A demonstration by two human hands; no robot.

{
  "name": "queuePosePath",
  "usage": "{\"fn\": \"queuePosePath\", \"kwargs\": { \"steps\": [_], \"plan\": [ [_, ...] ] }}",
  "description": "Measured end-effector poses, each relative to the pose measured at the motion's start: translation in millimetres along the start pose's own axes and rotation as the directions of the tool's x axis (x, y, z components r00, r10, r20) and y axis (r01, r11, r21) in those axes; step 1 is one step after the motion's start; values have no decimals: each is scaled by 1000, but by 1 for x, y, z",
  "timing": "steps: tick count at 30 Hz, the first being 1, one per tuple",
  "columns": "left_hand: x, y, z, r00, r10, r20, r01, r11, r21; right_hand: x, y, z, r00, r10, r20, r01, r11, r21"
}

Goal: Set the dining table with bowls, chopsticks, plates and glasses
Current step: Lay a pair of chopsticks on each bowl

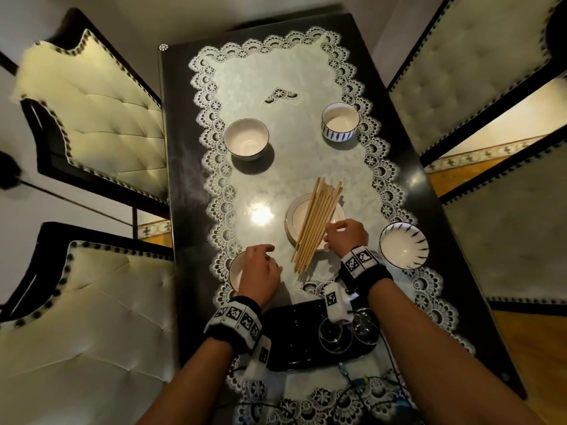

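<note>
Wooden chopsticks (316, 223) lie bundled across the plates (316, 220) stacked mid-table, your right hand (346, 239) curled loosely beside them, your left hand (260, 271) loose over the near-left bowl (236, 276); four bowls placed, glasses (349, 332) wait on the near-edge tray (288, 332)
</note>
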State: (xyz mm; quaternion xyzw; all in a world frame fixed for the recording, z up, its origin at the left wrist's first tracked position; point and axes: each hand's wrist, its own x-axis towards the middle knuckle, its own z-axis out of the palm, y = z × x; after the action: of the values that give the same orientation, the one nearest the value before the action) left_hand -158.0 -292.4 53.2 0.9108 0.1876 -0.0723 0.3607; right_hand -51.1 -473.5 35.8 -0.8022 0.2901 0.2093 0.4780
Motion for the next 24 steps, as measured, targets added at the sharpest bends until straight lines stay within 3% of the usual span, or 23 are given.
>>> {"fn": "queuePosePath", "kwargs": {
  "steps": [5,10,24],
  "plan": [
    [-5,10,18,998,-10,59,13,999,-48,13,11,-3,1000,3,8,-2,995,-102],
    [-10,13,25,998,-29,62,32,998,-57,20,22,2,999,37,40,-38,999,2],
    [-13,2,22,998,-62,15,63,995,-80,24,19,13,983,41,180,-57,995,82]
  ]
}}
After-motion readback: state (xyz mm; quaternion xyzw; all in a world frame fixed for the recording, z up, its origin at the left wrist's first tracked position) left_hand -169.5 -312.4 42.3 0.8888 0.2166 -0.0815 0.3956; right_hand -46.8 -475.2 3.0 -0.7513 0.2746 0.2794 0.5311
